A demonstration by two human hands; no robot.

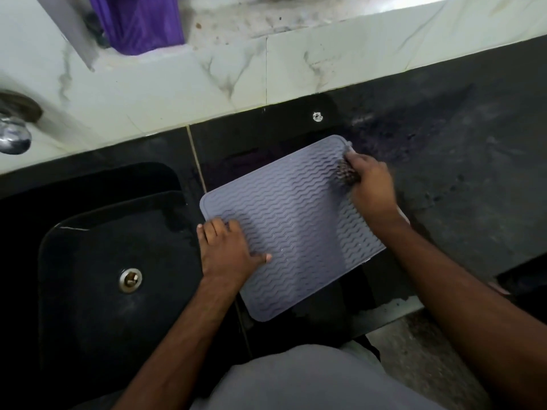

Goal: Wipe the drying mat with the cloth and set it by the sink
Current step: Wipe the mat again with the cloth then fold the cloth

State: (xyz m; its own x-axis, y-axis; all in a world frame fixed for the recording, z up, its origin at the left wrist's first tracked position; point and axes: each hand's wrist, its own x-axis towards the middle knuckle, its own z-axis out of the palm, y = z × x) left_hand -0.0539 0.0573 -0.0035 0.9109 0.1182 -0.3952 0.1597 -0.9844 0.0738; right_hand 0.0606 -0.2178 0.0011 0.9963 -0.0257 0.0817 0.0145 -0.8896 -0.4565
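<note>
Mid-wipe: drying mat flat on worktop front edge beside sink, left hand splayed pinning it, right hand fingers closed around cloth at far corner; next, sweep across ridges.

a kitchen: black sink, tap, stone counter.

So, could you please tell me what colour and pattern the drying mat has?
The drying mat is grey-lilac with raised wavy ridges, seen in the head view.
</note>
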